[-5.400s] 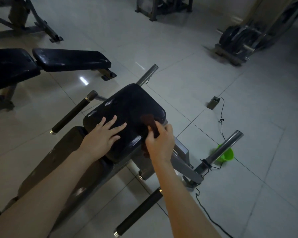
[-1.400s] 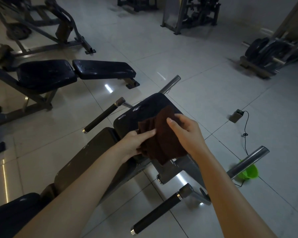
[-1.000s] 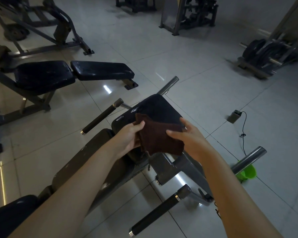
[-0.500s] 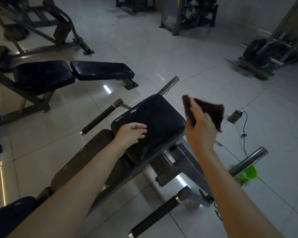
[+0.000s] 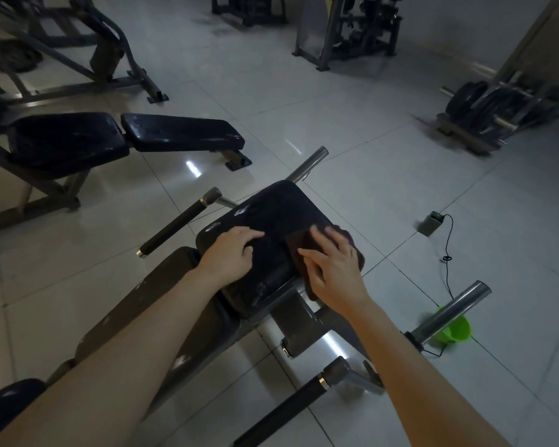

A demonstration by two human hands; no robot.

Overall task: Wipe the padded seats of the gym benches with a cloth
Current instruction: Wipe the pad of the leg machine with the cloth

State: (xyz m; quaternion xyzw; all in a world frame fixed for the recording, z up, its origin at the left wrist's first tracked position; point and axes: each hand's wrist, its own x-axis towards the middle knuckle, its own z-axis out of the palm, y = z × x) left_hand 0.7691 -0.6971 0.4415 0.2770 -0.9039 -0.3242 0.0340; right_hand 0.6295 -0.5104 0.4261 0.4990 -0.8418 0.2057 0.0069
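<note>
A black padded seat (image 5: 281,211) sits at the front end of the bench below me. A dark brown cloth (image 5: 299,250) lies on the seat's right side, and my right hand (image 5: 333,272) presses flat on top of it, fingers spread. Part of the cloth hangs over the seat's right edge. My left hand (image 5: 231,253) rests palm down on the left part of the same seat, holding nothing. The bench's long back pad (image 5: 136,311) runs toward me under my left arm. A second black bench (image 5: 181,132) stands on the floor at the left.
Padded handle bars (image 5: 178,225) and steel pegs (image 5: 452,309) stick out on both sides of the bench. A green bowl (image 5: 455,329), a small grey box (image 5: 430,223) with a black cable lie on the tiles to the right. A weight-plate rack (image 5: 484,108) and machines stand further back.
My right hand, which held the cloth up in the air to the right of the seat, has come down and now presses it onto the seat. My left hand stays on the seat.
</note>
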